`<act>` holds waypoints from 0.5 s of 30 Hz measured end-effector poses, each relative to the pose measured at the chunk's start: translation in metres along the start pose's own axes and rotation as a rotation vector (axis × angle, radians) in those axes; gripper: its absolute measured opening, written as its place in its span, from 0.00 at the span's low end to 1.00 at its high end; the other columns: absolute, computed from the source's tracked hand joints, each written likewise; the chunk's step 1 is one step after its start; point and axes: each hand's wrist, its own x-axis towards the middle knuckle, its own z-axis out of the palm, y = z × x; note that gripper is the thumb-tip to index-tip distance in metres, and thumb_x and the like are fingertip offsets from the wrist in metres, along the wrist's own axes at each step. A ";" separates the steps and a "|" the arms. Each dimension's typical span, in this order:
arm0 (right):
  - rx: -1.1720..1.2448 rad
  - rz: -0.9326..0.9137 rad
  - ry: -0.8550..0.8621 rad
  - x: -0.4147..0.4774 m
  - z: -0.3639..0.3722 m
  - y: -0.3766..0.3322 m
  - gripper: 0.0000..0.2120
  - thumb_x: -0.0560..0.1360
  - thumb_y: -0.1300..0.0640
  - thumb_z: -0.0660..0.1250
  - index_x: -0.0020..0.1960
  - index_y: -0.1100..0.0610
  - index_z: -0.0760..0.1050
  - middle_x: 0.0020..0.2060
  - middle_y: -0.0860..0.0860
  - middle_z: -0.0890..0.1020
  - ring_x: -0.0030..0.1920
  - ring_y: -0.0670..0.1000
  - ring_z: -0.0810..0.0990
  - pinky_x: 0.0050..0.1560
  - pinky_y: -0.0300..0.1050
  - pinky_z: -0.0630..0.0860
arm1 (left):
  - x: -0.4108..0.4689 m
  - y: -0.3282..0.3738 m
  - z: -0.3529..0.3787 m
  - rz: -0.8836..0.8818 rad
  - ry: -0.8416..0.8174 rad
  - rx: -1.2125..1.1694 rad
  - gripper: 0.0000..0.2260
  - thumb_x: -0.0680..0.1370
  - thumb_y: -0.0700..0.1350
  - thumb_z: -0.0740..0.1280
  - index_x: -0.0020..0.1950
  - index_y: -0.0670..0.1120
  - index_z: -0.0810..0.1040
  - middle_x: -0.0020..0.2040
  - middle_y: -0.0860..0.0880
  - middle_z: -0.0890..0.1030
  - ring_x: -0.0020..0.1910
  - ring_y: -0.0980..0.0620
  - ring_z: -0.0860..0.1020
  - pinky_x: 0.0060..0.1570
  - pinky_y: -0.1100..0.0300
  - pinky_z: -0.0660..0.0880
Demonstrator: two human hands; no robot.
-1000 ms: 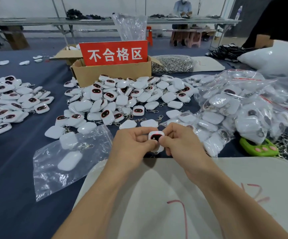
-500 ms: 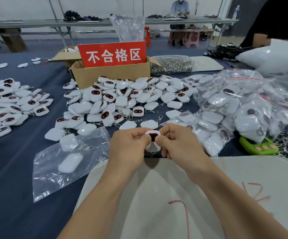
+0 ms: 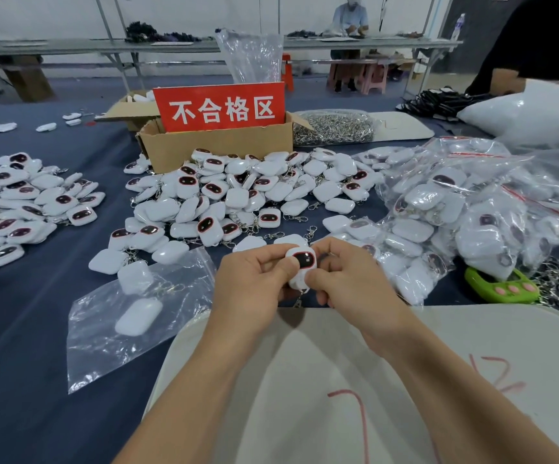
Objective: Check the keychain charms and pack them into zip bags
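Red rectangular sign [image 3: 218, 107]: white characters "不合格区"; stands in brown cardboard box [image 3: 214, 150]. Pale flat board [image 3: 288, 356]: red handwritten strokes, not legible.

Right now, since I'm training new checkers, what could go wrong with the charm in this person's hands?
The charm is pinched between the left hand and right hand; it might slip into the loose pile behind and get mixed in. The hands cover part of its front, so a flaw there might be missed.
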 end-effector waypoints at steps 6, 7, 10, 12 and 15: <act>-0.053 -0.015 0.079 0.001 0.006 0.005 0.07 0.68 0.56 0.65 0.46 0.49 0.76 0.31 0.50 0.75 0.33 0.49 0.70 0.39 0.50 0.68 | 0.002 -0.001 0.001 0.034 -0.026 -0.002 0.14 0.81 0.35 0.69 0.49 0.52 0.89 0.42 0.44 0.88 0.38 0.51 0.84 0.44 0.53 0.85; -0.060 -0.019 0.076 0.000 0.005 0.004 0.07 0.69 0.56 0.66 0.46 0.48 0.76 0.31 0.51 0.75 0.32 0.48 0.69 0.37 0.48 0.67 | 0.002 0.000 0.001 0.030 -0.020 -0.012 0.14 0.81 0.34 0.68 0.49 0.52 0.89 0.42 0.44 0.88 0.38 0.51 0.84 0.43 0.54 0.85; -0.051 -0.011 0.046 0.001 0.001 0.002 0.07 0.70 0.57 0.71 0.46 0.49 0.78 0.34 0.56 0.81 0.32 0.47 0.71 0.37 0.46 0.66 | 0.002 0.002 0.001 -0.011 -0.021 -0.055 0.14 0.82 0.33 0.65 0.51 0.49 0.87 0.44 0.43 0.88 0.40 0.50 0.85 0.41 0.59 0.84; -0.015 0.006 0.027 0.000 -0.001 0.001 0.08 0.69 0.57 0.73 0.47 0.51 0.79 0.33 0.52 0.82 0.30 0.44 0.71 0.37 0.45 0.67 | 0.002 0.002 0.001 -0.035 -0.036 -0.074 0.14 0.82 0.33 0.64 0.51 0.48 0.87 0.44 0.43 0.88 0.41 0.50 0.86 0.40 0.60 0.83; -0.023 -0.015 0.045 -0.002 -0.002 0.000 0.08 0.72 0.61 0.75 0.47 0.51 0.81 0.31 0.45 0.82 0.28 0.41 0.74 0.37 0.41 0.68 | 0.002 0.003 0.002 -0.025 -0.026 -0.096 0.12 0.82 0.33 0.66 0.52 0.48 0.87 0.44 0.43 0.88 0.43 0.48 0.87 0.41 0.60 0.83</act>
